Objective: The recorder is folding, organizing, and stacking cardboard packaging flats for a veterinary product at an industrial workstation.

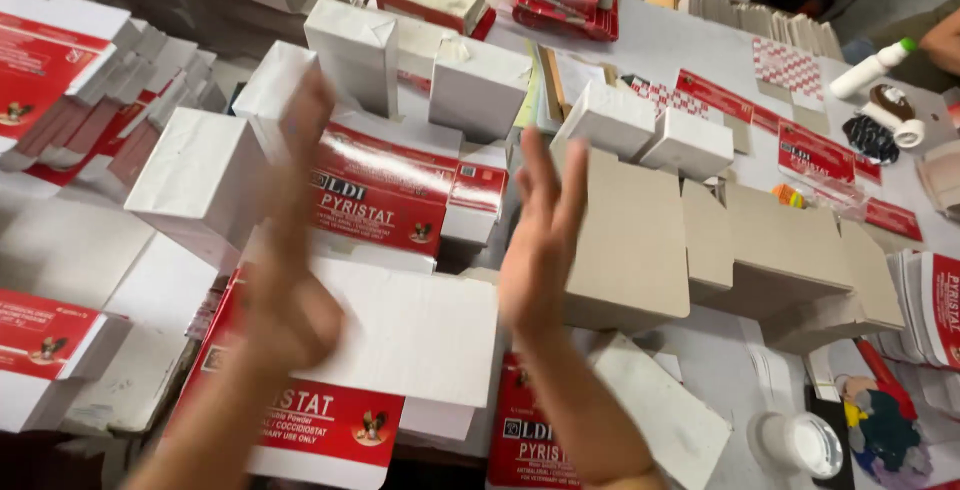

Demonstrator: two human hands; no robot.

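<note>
My left hand (292, 240) is raised and blurred, fingers stretched up, palm facing right, holding nothing. My right hand (541, 240) is raised opposite it, palm facing left, fingers apart and empty. Between and below them lie flat red-and-white printed cartons (385, 190) and a white sheet of card (415, 335). A flat brown unfolded carton blank (640, 240) lies just right of my right hand. Neither hand touches anything.
Folded white boxes (480, 85) stand behind the hands, more stacks at left (200, 175). At right are a white glue bottle (870, 68), tape rolls (890, 115), a round white lid (812, 442) and stacked printed flats (935, 310). Another person's arm (945, 40) shows far right.
</note>
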